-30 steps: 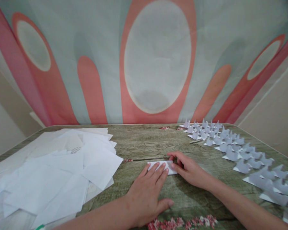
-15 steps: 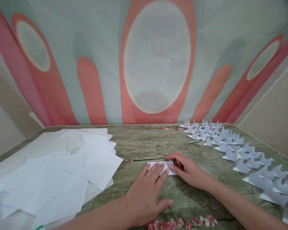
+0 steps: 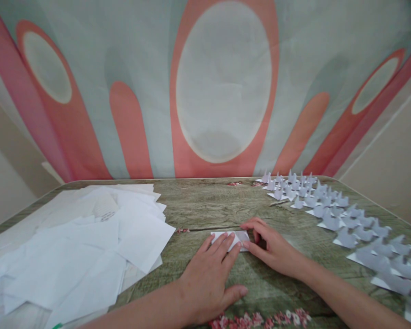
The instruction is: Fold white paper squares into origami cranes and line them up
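A small piece of folded white paper lies on the table in front of me. My left hand rests flat across its left part, fingers spread and thumb stretched out to the right. At the paper's right end is my right hand, its fingers curled. The right thumb tip touches the near right part of the paper, while the index finger reaches along its far edge. The fingers hide part of the paper's folds.
Loose white paper sheets are heaped over the left side of the wood-patterned table. Rows of folded paper birds stand along the right. Behind the table hangs a coral and grey-green backdrop.
My right hand has shifted slightly, its thumb drawing nearer along the paper's right end. More of that end shows now. The left hand stays in place.
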{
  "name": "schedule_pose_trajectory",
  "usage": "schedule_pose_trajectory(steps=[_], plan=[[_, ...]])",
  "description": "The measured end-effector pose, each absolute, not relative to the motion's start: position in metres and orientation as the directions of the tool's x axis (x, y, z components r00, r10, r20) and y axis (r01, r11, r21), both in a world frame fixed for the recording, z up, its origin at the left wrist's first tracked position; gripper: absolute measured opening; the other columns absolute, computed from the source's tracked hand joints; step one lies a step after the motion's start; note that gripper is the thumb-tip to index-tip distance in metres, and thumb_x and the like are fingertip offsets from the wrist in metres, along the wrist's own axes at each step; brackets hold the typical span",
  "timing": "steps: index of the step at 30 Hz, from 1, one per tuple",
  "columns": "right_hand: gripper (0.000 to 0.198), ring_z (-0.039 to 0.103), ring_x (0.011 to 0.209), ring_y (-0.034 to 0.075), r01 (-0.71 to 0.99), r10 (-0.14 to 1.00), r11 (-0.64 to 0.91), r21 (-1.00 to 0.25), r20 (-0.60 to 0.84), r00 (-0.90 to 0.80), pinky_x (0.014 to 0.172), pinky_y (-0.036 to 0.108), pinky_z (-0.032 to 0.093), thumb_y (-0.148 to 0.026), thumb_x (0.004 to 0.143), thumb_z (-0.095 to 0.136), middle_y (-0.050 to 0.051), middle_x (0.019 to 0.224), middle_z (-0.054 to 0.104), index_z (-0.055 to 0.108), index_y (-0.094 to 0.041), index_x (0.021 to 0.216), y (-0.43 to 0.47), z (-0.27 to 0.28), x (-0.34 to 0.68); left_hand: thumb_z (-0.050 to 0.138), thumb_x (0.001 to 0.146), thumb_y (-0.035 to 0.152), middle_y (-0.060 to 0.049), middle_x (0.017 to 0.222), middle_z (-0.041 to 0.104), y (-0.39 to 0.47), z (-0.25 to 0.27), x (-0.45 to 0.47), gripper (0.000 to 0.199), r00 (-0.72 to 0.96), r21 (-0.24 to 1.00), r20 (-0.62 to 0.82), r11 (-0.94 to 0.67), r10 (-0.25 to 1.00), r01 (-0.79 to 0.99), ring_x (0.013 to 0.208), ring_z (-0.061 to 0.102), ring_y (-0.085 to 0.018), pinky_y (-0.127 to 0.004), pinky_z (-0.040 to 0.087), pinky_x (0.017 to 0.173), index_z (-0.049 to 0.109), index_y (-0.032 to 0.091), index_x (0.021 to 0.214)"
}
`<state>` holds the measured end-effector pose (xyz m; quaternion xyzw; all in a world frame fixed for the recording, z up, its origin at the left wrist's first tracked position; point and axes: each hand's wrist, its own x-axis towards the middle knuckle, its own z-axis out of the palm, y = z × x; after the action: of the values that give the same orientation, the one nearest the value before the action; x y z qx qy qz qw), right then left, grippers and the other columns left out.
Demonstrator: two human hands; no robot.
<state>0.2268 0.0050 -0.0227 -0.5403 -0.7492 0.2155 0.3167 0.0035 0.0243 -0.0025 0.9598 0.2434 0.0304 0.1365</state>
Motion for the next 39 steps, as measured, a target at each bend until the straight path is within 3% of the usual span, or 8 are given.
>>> schedule_pose_trajectory(steps=[3,8,19,39], plan=[[0.022,0.051,0.076,0.015,0.685,0.92,0.389,-0.616,0.304,-0.249,0.069,0.029,0.044,-0.023,0.083,0.051,0.007,0.096,0.053,0.054,-0.019,0.105,-0.001,-0.02,0.226,0.027,0.086,0.061,-0.008,0.148,0.015,0.024,-0.001,0.004,0.069,0.878,0.267,-0.015,-0.844,0.479,0.465,0.136,0.012,-0.026,-0.045,0.01,0.11,0.017,0.021,0.141],[0.016,0.05,0.087,0.019,0.762,0.826,0.538,-0.362,0.409,-0.389,0.078,0.037,0.039,-0.016,0.083,0.051,0.006,0.09,0.059,0.062,-0.021,0.092,-0.007,-0.018,0.222,0.021,0.087,0.06,-0.008,0.148,0.016,0.025,0.001,0.004,0.069,0.877,0.277,-0.031,-0.839,0.48,0.468,0.136,0.013,-0.023,-0.043,0.01,0.11,0.017,0.018,0.141],[0.029,0.052,0.092,0.018,0.731,0.715,0.669,-0.132,0.382,-0.585,0.084,0.037,0.038,-0.01,0.084,0.043,0.008,0.095,0.062,0.059,-0.017,0.107,-0.011,-0.015,0.217,0.028,0.086,0.06,-0.009,0.144,0.028,0.035,0.004,0.003,0.067,0.885,0.294,0.0,-0.846,0.466,0.445,0.131,0.025,-0.024,-0.041,0.017,0.109,0.028,0.016,0.137],[0.036,0.049,0.092,0.021,0.785,0.758,0.619,0.015,0.249,-0.603,0.082,0.037,0.038,-0.014,0.081,0.055,0.009,0.103,0.058,0.053,-0.017,0.117,-0.016,-0.016,0.209,0.034,0.086,0.057,-0.011,0.141,0.034,0.045,0.005,0.002,0.064,0.913,0.253,0.024,-0.886,0.407,0.388,0.128,0.032,-0.025,-0.039,0.022,0.106,0.033,0.015,0.134]])
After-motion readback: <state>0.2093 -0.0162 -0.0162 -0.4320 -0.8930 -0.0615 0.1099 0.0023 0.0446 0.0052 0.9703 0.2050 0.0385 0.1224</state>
